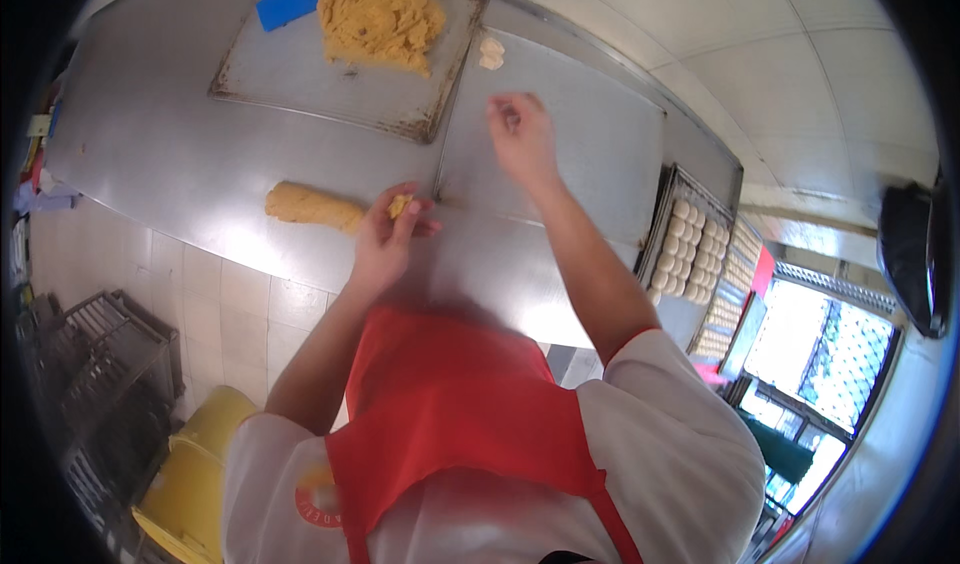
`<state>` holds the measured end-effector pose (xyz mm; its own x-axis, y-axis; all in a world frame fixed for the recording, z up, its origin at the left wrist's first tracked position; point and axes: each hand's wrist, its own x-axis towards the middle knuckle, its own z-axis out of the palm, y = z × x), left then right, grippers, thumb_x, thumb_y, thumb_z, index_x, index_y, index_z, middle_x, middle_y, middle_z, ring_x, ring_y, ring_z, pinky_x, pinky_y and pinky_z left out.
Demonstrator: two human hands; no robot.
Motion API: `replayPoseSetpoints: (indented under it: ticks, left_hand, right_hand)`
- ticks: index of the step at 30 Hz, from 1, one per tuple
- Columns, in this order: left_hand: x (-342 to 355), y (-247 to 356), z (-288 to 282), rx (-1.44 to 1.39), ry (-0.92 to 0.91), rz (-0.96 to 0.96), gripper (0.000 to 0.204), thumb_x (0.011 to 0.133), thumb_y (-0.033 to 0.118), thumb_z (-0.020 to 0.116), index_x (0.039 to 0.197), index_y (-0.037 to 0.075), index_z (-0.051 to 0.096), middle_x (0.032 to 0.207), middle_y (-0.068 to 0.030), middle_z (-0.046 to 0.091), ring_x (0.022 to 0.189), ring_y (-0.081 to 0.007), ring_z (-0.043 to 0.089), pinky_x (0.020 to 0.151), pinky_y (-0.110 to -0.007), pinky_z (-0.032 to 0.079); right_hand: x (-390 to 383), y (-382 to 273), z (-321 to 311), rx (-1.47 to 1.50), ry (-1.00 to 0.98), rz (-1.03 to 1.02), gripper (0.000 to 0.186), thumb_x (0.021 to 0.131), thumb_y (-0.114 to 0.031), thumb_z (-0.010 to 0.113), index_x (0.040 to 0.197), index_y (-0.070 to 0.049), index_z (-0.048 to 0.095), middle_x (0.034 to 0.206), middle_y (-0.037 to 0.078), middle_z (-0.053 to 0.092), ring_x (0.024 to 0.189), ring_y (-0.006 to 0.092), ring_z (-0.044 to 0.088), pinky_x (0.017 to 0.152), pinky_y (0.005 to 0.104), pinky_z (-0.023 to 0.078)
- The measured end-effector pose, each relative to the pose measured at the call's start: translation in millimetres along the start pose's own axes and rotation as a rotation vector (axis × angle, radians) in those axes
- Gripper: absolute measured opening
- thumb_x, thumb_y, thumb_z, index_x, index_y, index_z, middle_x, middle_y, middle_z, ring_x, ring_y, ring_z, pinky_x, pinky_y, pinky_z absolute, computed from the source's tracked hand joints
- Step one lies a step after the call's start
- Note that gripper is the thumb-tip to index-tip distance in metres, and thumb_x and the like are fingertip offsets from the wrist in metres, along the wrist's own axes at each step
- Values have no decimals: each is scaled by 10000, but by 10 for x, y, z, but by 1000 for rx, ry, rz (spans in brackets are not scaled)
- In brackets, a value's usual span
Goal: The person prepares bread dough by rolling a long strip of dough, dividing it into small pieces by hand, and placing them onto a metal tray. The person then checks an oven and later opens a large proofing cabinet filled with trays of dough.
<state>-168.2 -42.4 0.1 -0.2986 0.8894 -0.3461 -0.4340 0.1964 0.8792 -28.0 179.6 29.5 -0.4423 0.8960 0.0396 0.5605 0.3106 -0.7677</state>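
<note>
A thick roll of yellow dough lies on the steel table near its front edge. My left hand is closed at the roll's right end, with yellow dough showing between thumb and fingers. Whether that bit is still joined to the roll I cannot tell. Farther right, my right hand is raised over a flat metal sheet, its fingers curled together. What they hold, if anything, does not show. Just beyond it, a small pale piece of dough sits on the sheet.
At the back, a worn baking tray bears a big yellow dough mound and a blue scraper. Right of the sheet stands a tray of pale dough balls. Yellow bins and a metal rack are at lower left.
</note>
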Motion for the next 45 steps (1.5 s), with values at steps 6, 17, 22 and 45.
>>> replayPoseSetpoints:
  ticks: [6,17,22,45]
  left_hand:
    - [-221,-10,198,-188,133,-12,355,1097,144,570,1418,-7,563,1313,-156,662,1118,-239,709,984,-358,575]
    - [-725,-58,20,-703,124,-355,336,1081,253,623,1311,8,640,948,-51,661,889,-142,670,687,-243,524]
    - [-1018,-351,81,-240,10,-262,267,1037,237,717,1180,20,657,837,-19,626,701,-89,607,628,-219,478]
    - [-722,-944,770,1343,-394,661,578,900,170,758,1436,67,568,1381,-161,563,1240,-372,571,1049,-474,475]
  right_hand:
    - [1090,610,162,-393,-2,-251,217,911,-202,751,1114,-125,739,1057,131,690,982,374,690,929,505,539]
    - [-2048,300,-564,114,-484,309,281,903,-282,823,1059,-61,745,945,66,732,787,199,681,724,366,546]
    - [-2282,299,-325,-372,-61,-29,345,925,-202,742,1257,-131,682,1278,93,612,1136,292,596,999,469,455]
    - [-3046,685,-243,51,110,-56,376,960,-199,752,1327,-122,716,1412,144,565,1194,338,595,1000,431,508]
